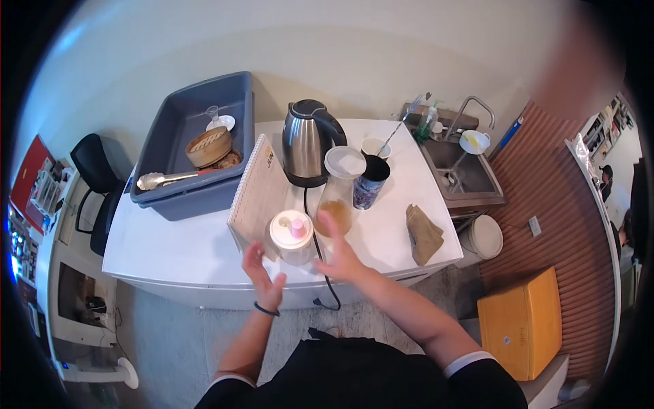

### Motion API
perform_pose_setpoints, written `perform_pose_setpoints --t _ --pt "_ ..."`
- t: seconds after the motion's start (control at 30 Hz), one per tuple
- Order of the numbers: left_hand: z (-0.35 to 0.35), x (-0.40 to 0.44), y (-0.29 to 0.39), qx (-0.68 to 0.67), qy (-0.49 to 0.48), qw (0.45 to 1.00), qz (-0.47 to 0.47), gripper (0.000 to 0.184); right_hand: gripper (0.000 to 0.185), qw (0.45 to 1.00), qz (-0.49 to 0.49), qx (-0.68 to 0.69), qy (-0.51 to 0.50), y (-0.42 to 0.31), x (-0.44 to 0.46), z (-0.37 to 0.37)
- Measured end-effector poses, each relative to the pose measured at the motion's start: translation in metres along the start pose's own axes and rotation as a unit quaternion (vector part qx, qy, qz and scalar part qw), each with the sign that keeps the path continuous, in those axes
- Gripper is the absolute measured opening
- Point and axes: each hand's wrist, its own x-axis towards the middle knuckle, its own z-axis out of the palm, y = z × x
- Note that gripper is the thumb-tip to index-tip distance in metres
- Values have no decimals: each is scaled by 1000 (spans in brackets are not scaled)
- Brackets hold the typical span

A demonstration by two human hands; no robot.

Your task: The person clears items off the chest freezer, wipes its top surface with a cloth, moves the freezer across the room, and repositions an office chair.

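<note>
- Flanking the white-lidded container (pixel 293 238) from both sides, these hands would do best, as I judge it, with an even grip low on its pale body; the lid with its pink knob looks a poor place to squeeze or lift by.
- Slow fingers would pay off too, I'd say, for it is tight company on that stretch. The tall bottle (pixel 340 192), amber liquid at its bottom, stands just beyond the container to the right, and a careless knuckle could rock it.
- Worth minding as well is the black cord (pixel 329 287): it runs down between container and bottle and hangs over the front edge of the counter (pixel 157 255), where a wrist might snag it.
- As for the container itself, it stands upright near that front edge, beside the standing calendar (pixel 255 194) and nearer the person than the steel kettle (pixel 304 143).
- The left hand (pixel 268 278), a dark band at its wrist, has its fingers curved and well parted from the thumb. It is just left of the container, near the calendar's lower end, with nothing in its grasp.
- The right hand (pixel 340 263) is spread likewise, fingers pointing up in front of the bottle, thumb side toward the container. It grips nothing; whether it brushes either one, I cannot tell from here.
</note>
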Motion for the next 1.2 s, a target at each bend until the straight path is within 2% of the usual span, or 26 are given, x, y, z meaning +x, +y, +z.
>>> perform_pose_setpoints --t 0.07,0.1,0.13,0.17,0.23,0.33,0.43,0.5,0.57,0.6,0.63,0.67,0.7,0.73,0.77,0.8,0.83,0.87,0.93,1.0,1.07,1.13,1.2 --pt "-1 -24 -17 22 -22 1000 -5 86 76 990 -31 64 120 14 -7 -29" --pt "-2 -35 -24 67 -42 996 -48 87 72 974 -40 100 199 26 -8 -44" --pt "-2 -43 -28 113 -63 987 -92 88 63 955 47 141 256 19 -1 -65" --pt "1 -45 -29 129 -68 982 -124 88 54 935 57 138 322 14 16 -84" --pt "4 -44 -34 132 -76 980 -131 86 50 929 29 127 345 12 39 -116" --pt "2 -42 -37 136 -76 978 -139 82 47 935 15 80 345 14 45 -129" --pt "0 -50 -46 111 -52 983 -138 78 51 943 68 117 304 15 40 -106" --pt "-3 -57 -54 85 -39 987 -128 76 67 978 86 26 191 27 45 -85" --pt "-3 -60 -57 103 -45 990 -82 73 83 980 98 84 150 42 58 -61" --pt "-4 -61 -57 94 -62 991 -78 73 85 981 92 33 169 43 63 -51" --pt "-5 -61 -56 103 -52 989 -91 71 82 979 119 -87 141 45 68 -50" --pt "-4 -59 -56 107 -47 988 -104 69 72 973 84 -118 179 56 70 -45" --pt "-3 -57 -53 110 -49 987 -109 68 63 971 105 -105 186 44 71 -49" --pt "-4 -57 -51 111 -57 985 -116 68 71 973 140 -86 165 50 69 -51" --pt "-5 -55 -54 96 -59 990 -84 66 69 967 182 -92 150 32 65 -58" --pt "-4 -56 -56 76 -62 994 -55 63 69 961 117 -145 204 55 55 -50" --pt "-3 -56 -50 77 -62 993 -60 62 68 964 127 -133 194 25 44 -63" --pt "-5 -54 -45 77 -62 993 -64 60 68 950 60 -221 211 59 34 -56" --pt "-26 -60 -48 194 -91 975 -53 59 68 963 129 -111 210 21 0 -83" --pt "-19 -68 -39 179 -94 979 6 56 68 947 177 -120 239 -4 -41 -110" --pt "-22 -72 -66 121 -164 973 105 54 69 938 214 -115 249 -21 -85 -134" --pt "-9 -85 -85 32 -241 962 122 53 67 898 256 -161 320 -30 -137 -149" --pt "16 -96 -96 0 -356 924 140 55 70 868 250 -223 366 -32 -197 -171"
